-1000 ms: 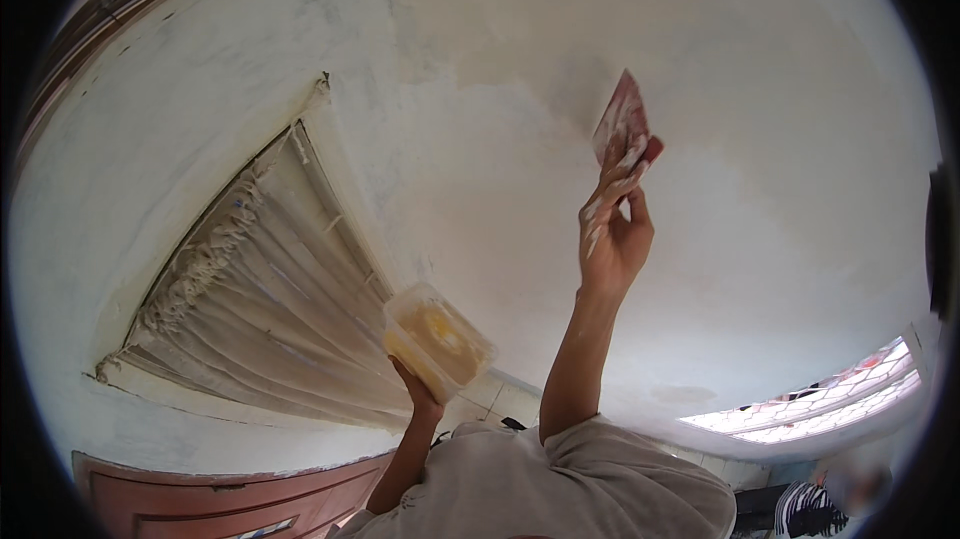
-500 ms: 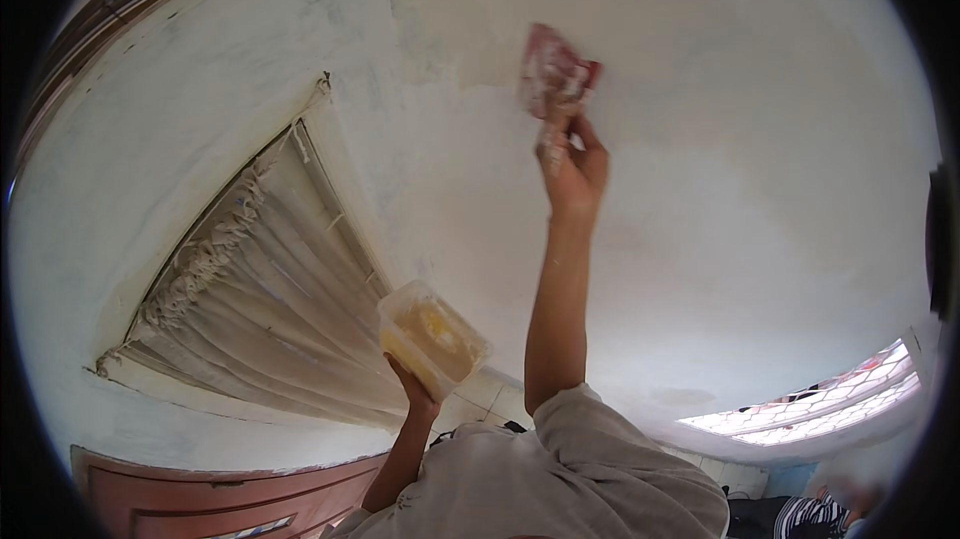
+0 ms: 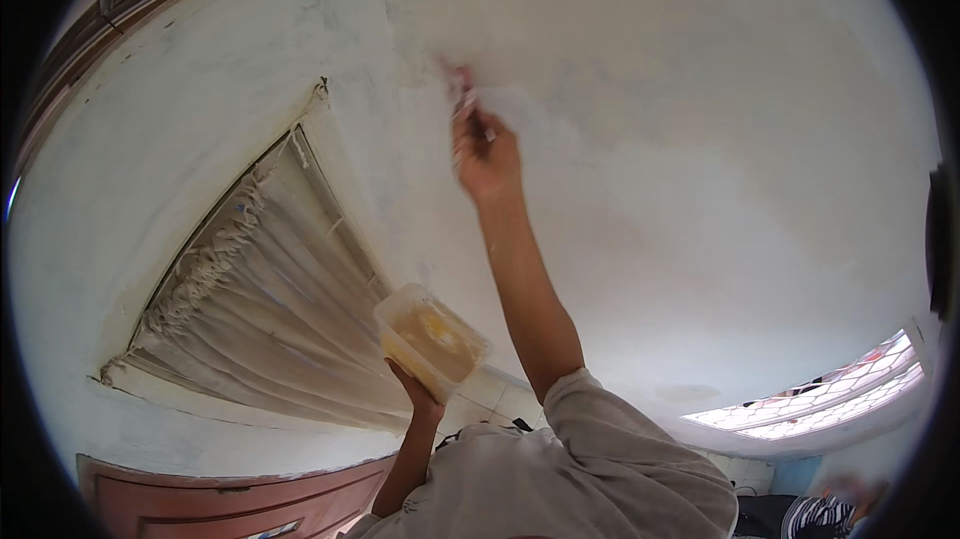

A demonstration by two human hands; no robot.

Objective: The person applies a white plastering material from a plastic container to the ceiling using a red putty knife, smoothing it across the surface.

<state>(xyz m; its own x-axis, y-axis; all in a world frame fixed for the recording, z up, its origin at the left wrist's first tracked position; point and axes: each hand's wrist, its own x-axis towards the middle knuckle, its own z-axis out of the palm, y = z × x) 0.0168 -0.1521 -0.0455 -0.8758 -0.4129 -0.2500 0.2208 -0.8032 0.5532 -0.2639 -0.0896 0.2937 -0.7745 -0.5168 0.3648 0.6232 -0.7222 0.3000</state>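
My right hand (image 3: 487, 154) is raised high against the pale wall (image 3: 640, 139), its fingers closed on a thin red piece (image 3: 463, 82) smeared with white. The piece is blurred and seen nearly edge-on at the wall; its exact kind cannot be made out. White residue marks the fingers. Low on the left, my left hand (image 3: 418, 391) grips a translucent rectangular plastic tub (image 3: 432, 339) from below and at its side. The tub is tilted, with a yellowish patch and some pale residue inside.
A gathered curtain (image 3: 270, 289) covers a window left of the tub. A reddish-brown panelled door (image 3: 220, 501) is at lower left. At right is a bright window with a lattice grille (image 3: 810, 394). A person in striped clothing (image 3: 815, 516) is at lower right, above pale floor tiles (image 3: 480, 391).
My right hand has swept left along the wall with the red piece, which has turned from broadside to nearly edge-on. The left hand and tub have hardly moved.
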